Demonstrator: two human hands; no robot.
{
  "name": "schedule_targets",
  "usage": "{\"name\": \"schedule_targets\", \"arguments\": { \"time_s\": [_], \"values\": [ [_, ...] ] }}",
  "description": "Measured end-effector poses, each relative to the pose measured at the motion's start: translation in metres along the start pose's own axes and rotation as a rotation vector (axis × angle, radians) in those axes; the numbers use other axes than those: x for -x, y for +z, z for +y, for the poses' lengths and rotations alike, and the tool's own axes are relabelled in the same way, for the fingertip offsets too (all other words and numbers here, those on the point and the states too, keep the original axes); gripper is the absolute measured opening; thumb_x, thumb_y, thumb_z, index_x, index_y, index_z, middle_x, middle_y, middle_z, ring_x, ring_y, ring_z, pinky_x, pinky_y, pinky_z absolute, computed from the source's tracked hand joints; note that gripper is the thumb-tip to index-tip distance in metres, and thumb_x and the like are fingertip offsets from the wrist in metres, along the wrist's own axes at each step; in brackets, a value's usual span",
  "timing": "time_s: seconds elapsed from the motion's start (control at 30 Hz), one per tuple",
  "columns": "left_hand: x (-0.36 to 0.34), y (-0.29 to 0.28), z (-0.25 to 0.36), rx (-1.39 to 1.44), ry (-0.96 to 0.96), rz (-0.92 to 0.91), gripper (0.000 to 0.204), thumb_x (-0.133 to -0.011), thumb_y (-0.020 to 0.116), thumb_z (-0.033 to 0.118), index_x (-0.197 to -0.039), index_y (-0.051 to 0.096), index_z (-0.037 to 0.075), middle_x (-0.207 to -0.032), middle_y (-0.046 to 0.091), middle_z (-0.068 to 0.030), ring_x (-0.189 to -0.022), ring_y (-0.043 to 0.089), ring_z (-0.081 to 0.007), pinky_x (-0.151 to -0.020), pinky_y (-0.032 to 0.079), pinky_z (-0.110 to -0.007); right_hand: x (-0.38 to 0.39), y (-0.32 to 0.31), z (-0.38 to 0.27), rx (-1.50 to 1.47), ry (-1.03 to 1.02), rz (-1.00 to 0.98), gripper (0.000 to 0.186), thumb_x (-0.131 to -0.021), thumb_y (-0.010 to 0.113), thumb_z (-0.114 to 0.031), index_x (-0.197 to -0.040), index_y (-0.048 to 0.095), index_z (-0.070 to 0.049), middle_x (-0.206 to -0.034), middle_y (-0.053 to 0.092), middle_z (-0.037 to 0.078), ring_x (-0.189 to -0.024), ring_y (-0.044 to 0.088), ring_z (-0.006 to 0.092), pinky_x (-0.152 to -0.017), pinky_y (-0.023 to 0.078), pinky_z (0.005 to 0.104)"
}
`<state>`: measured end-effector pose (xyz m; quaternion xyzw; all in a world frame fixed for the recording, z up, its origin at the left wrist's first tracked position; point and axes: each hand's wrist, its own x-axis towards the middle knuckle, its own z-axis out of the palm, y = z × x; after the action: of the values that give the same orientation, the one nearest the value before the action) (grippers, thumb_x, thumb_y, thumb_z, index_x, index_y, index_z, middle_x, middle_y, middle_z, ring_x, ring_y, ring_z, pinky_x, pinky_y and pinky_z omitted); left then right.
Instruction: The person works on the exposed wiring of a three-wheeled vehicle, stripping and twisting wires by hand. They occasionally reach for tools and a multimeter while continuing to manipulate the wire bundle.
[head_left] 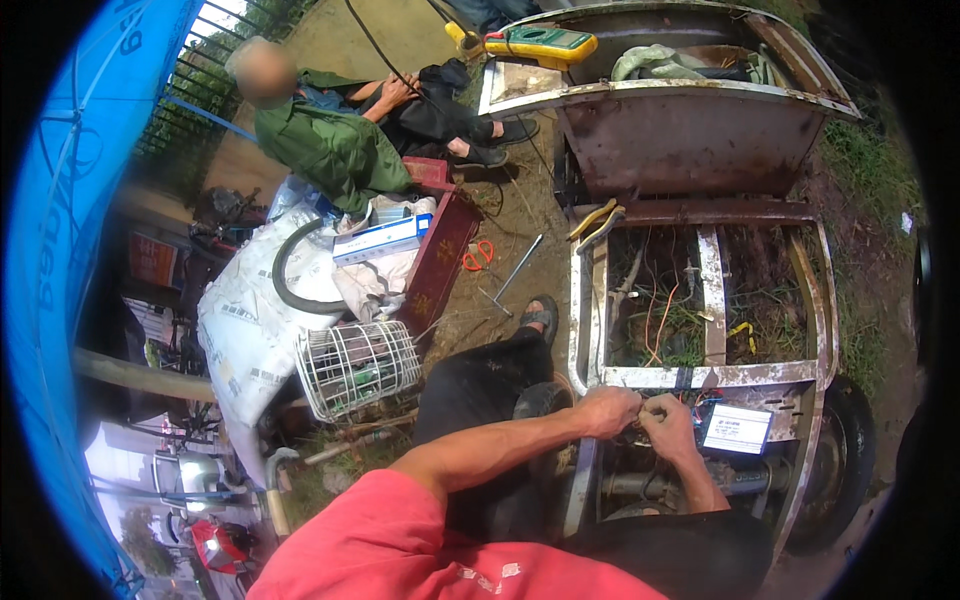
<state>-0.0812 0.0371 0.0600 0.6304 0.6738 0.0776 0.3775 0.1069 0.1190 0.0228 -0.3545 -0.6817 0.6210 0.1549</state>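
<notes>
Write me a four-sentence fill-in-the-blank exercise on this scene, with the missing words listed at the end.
1. Of the left hand and the right hand, the one nearer the white-labelled box is the ____ one.
2. Beside the T-handled tool lies a pair of orange-red ____.
3. The colour of the wire basket is ____.
4. The seated person wears a ____ jacket.

Missing words: right; scissors; white; green.
</notes>
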Motion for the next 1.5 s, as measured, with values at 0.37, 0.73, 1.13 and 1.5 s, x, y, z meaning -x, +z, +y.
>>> {"name": "schedule_targets", "arguments": {
  "time_s": [0.37,0.73,1.13,1.5],
  "values": [
    [0.002,0.004,-0.001,-0.006,-0.004,0.032,0.015,-0.095,0.062,0.018,-0.101,0.066,0.005,-0.097,0.069,-0.0207,-0.095,0.067,-0.0427,-0.081,0.054,-0.053,0.001,-0.001,-0.006,0.008,0.033,-0.012,0.014,-0.087,0.073,-0.009,-0.094,0.070,0.003,-0.090,0.071,0.012,-0.070,0.069,0.0183,-0.066,0.054,0.0321],
    [0.008,0.001,0.002,0.018,0.006,0.106,0.015,-0.095,0.061,0.017,-0.095,0.064,0.003,-0.092,0.067,-0.0210,-0.092,0.067,-0.0444,-0.078,0.053,-0.054,0.002,-0.002,-0.031,-0.079,0.147,-0.098,0.013,-0.090,0.067,-0.004,-0.101,0.067,0.004,-0.085,0.071,0.012,-0.067,0.071,0.0178,-0.062,0.057,0.0336],
    [0.007,0.011,-0.005,0.117,-0.058,0.180,0.022,-0.094,0.069,0.026,-0.102,0.069,0.005,-0.096,0.069,-0.0214,-0.091,0.068,-0.0433,-0.080,0.056,-0.050,-0.015,-0.007,0.005,0.078,0.008,-0.134,0.029,-0.096,0.068,-0.025,-0.111,0.068,0.000,-0.104,0.072,0.022,-0.095,0.069,0.0305,-0.083,0.053,0.0425],
    [0.015,0.028,0.024,0.343,-0.314,0.349,0.016,-0.092,0.071,0.011,-0.102,0.068,0.000,-0.092,0.072,-0.0209,-0.087,0.071,-0.0381,-0.078,0.055,-0.046,-0.013,-0.015,0.007,-0.143,0.208,-0.305,0.024,-0.099,0.065,-0.019,-0.112,0.065,0.000,-0.087,0.071,0.008,-0.072,0.066,0.0137,-0.067,0.053,0.0329]
  ]
}}
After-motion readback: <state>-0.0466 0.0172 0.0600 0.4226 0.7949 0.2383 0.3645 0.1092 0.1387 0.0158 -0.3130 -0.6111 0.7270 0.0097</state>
